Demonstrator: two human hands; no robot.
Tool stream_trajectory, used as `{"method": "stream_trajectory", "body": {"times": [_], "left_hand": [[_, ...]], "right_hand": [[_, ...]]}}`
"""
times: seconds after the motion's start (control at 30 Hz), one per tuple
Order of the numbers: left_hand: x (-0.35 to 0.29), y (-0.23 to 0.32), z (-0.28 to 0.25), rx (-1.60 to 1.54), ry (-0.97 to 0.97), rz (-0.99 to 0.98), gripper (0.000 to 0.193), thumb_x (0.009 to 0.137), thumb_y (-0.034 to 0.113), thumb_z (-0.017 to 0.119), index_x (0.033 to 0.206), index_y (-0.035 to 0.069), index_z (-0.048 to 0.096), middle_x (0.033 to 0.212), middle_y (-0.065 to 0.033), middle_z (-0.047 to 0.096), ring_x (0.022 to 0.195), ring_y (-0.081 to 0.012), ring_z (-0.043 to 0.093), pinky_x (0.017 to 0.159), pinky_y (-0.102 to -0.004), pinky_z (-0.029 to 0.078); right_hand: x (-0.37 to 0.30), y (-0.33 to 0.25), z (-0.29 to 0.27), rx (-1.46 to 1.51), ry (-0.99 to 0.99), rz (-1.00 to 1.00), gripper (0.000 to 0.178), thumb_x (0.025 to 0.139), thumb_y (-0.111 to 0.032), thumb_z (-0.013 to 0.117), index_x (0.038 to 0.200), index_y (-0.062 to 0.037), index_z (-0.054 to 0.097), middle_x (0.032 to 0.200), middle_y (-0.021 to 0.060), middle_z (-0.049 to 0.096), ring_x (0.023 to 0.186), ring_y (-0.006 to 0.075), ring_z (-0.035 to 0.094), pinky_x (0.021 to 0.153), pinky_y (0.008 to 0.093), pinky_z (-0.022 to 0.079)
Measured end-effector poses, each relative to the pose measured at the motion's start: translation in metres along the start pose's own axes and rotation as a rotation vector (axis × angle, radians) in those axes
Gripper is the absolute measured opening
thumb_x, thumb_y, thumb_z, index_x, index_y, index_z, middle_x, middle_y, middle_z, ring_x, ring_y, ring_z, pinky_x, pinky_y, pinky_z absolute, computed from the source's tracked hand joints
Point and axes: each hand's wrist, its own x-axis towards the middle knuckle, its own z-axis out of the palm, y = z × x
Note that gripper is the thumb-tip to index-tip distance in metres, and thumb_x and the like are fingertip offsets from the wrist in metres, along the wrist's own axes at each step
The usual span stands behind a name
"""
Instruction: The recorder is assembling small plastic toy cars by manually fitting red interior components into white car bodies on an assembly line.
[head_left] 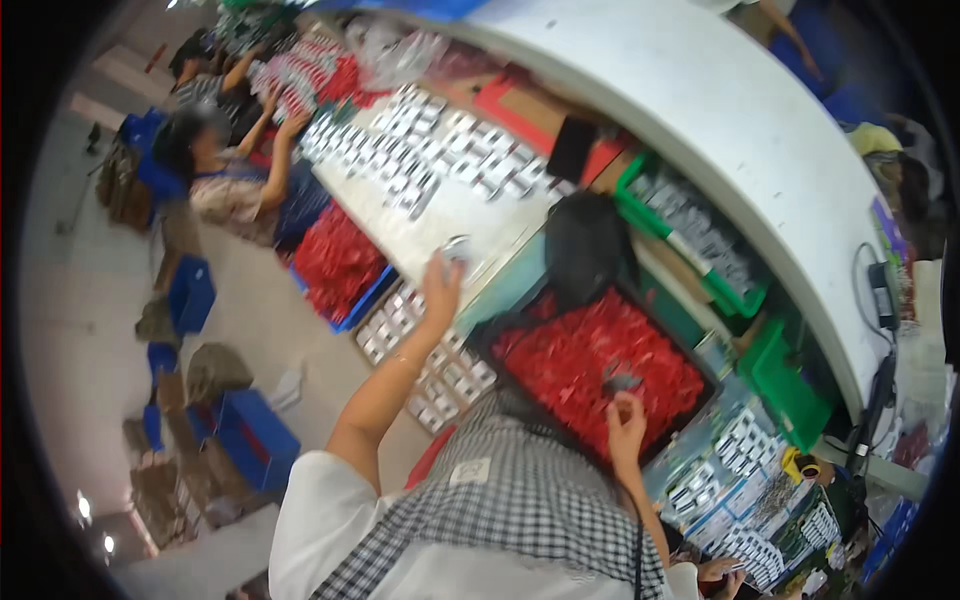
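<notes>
My left hand (440, 290) reaches out over the edge of the white worktable, its fingers closed on a small shiny white-and-silver part (457, 246). Rows of similar small white-and-silver blocks (440, 150) cover the far part of that table. Close to my body, a black tray (530, 412) is full of loose red pieces (570, 350). Over these pieces is my right hand (626, 430), with thumb and fingers pinched together at a small grey part (622, 379). Blur hides the exact kind of both parts.
A green crate (690, 240) of grey parts stands beyond the tray, near a black bag-like object (588, 245). A blue bin of red pieces (338, 260) and boxed white blocks (435, 385) lie left. A co-worker (235, 180) handles pieces at the far left.
</notes>
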Motion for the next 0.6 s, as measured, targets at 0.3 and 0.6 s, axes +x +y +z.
{"method": "stream_trajectory", "body": {"times": [0.3, 0.6], "left_hand": [[0.051, -0.125, 0.061, 0.534, -0.21, 0.069, 0.049, 0.075, 0.003, 0.057, 0.122, 0.015, 0.052, 0.13, -0.0083, 0.046, 0.12, -0.0322, 0.042, 0.095, -0.0484, 0.034], [0.124, -0.128, 0.066, 0.403, -0.088, -0.059, 0.047, 0.077, 0.003, 0.063, 0.122, 0.011, 0.053, 0.127, -0.0199, 0.044, 0.118, -0.0381, 0.041, 0.099, -0.0489, 0.036]], "right_hand": [[0.016, 0.038, -0.008, -1.081, 0.063, -0.026, 0.047, 0.072, -0.018, 0.069, 0.115, -0.0101, 0.052, 0.12, 0.0139, 0.046, 0.107, 0.0352, 0.048, 0.085, 0.0472, 0.046], [0.024, 0.015, -0.031, -0.814, 0.201, -0.083, 0.038, 0.078, -0.015, 0.065, 0.114, -0.0093, 0.054, 0.122, 0.0187, 0.045, 0.113, 0.038, 0.045, 0.09, 0.0447, 0.045]]}}
